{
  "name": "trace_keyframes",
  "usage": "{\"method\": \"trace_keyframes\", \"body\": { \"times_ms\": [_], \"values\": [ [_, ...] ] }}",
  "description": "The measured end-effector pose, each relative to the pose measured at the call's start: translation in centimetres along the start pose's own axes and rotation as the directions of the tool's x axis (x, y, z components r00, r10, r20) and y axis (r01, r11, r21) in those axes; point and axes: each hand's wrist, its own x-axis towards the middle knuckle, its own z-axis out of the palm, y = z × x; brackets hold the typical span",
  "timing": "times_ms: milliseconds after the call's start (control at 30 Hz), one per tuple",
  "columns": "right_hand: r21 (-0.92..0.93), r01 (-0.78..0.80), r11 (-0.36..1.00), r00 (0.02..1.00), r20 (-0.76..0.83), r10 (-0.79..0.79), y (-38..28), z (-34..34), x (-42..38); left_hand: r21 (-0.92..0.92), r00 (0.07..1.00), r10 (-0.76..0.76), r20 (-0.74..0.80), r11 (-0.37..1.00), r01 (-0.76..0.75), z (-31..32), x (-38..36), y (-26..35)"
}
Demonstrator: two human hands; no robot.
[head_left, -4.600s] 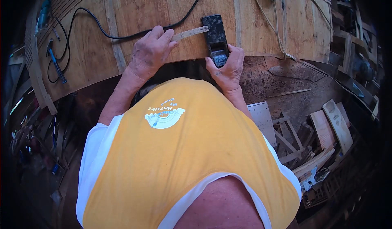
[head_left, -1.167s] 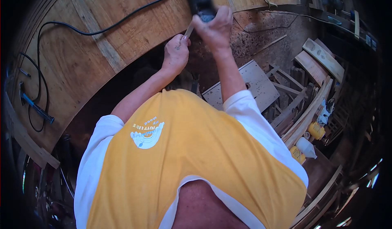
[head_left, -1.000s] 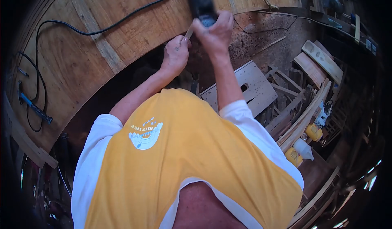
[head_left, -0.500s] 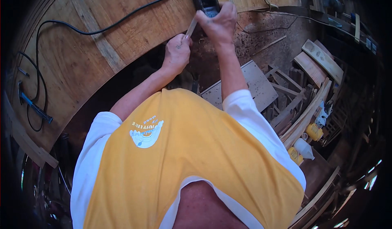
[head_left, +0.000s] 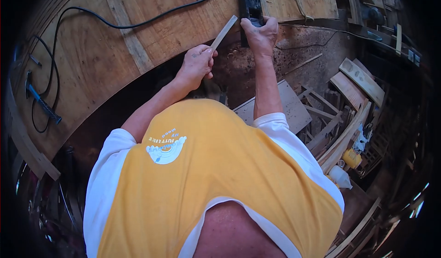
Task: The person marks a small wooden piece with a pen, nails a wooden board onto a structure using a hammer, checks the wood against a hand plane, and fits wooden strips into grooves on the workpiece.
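Observation:
My left hand (head_left: 196,65) is closed round the lower end of a thin, pale wooden strip (head_left: 224,31), which slants up and to the right from the fingers. In my right hand (head_left: 262,35) is a black, block-shaped hand plane (head_left: 249,2); the thumb and fingers wrap round its near end. The plane is upright in the view, over the near edge of the plywood table (head_left: 170,28). A small gap separates the strip's free tip from the plane's left side. The underside of the plane is hidden.
On the table lie a black cable (head_left: 124,27) and a blue-handled hammer (head_left: 43,102). Wood offcuts (head_left: 363,81) are piled at the right, near yellow and white bottles (head_left: 340,176). A flat board (head_left: 294,106) lies below my right arm.
The strip and the plane have come apart, and more of the strip shows. My right hand has shifted right and down with the plane. The view has turned slightly.

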Motion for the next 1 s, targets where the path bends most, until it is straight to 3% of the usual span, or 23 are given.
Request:
{"method": "trace_keyframes", "body": {
  "times_ms": [67, 100, 233, 333, 433, 567, 967, 1000],
  "values": [
    [0.030, -0.015, 0.999, 1.000, 0.020, 0.015, -0.4, -0.1, 0.2, -0.172, 0.997, -0.046, 0.056, 0.984, 0.055, -1.6, -1.3, 0.9],
    [0.075, -0.097, 0.992, 0.994, 0.047, 0.094, -0.6, 0.1, 0.5, -0.228, 0.995, -0.052, 0.091, 0.971, 0.071, -2.5, -1.8, 1.4],
    [0.084, -0.017, 0.996, 0.999, 0.045, 0.014, -1.0, 1.3, 1.3, -0.398, 0.970, 0.080, 0.229, 0.917, 0.018, -5.9, -2.8, 2.4],
    [0.027, -0.005, 1.000, 0.999, 0.040, 0.004, -0.7, 2.9, 2.7, -0.453, 0.979, 0.083, 0.185, 0.891, 0.010, -7.0, -3.8, 3.7],
    [-0.081, 0.092, 0.992, 0.995, -0.028, -0.095, -0.8, 3.7, 3.2, -0.467, 0.987, 0.096, 0.132, 0.884, -0.024, -8.1, -3.8, 4.0],
    [-0.048, 0.112, 0.993, 0.994, 0.015, -0.112, -1.1, 3.1, 3.0, -0.466, 0.996, 0.077, 0.042, 0.883, -0.049, -8.2, -3.3, 3.8],
    [-0.025, 0.198, 0.980, 0.980, 0.021, -0.197, -0.1, 3.3, 3.0, -0.484, 0.995, 0.100, -0.014, 0.870, -0.094, -7.3, -2.8, 3.7],
    [-0.039, 0.209, 0.977, 0.978, 0.011, -0.208, 0.1, 3.3, 3.0, -0.406, 0.996, 0.076, -0.034, 0.910, -0.084, -6.7, -3.0, 3.8]
  ]
}}
